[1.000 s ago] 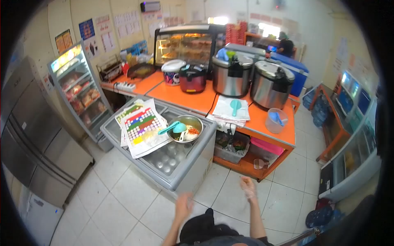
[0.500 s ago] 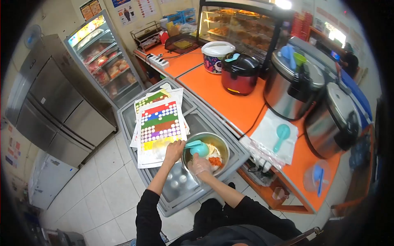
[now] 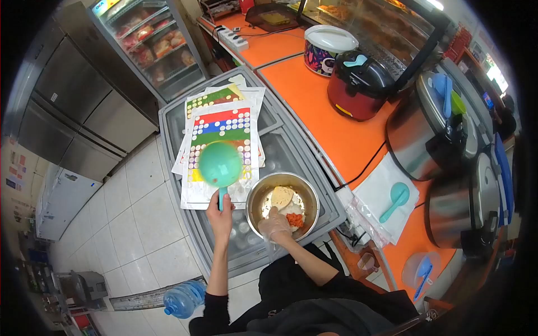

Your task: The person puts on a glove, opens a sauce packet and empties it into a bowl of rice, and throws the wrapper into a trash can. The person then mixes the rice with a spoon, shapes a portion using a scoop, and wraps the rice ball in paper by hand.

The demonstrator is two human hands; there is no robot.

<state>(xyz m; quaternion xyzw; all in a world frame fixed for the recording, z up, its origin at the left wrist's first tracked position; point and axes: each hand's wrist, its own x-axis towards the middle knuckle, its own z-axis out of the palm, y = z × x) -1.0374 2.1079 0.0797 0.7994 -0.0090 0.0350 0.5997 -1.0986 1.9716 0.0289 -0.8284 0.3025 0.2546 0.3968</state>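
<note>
The person's left hand (image 3: 220,213) gripped a round green scoop (image 3: 220,163) by its handle (image 3: 223,193), above printed sheets (image 3: 221,119). The gloved right hand (image 3: 276,226) reached into a steel bowl (image 3: 318,210) on the grey chest (image 3: 272,154), near a pale yellow piece (image 3: 281,196) (whether it grasped anything could not be told). Red-orange food (image 3: 295,219) lay beside the glove. The step in hand appeared to be hand-working the bowl's contents; the next move seemingly called for careful fingers inside the rim, the scoop held clear.
</note>
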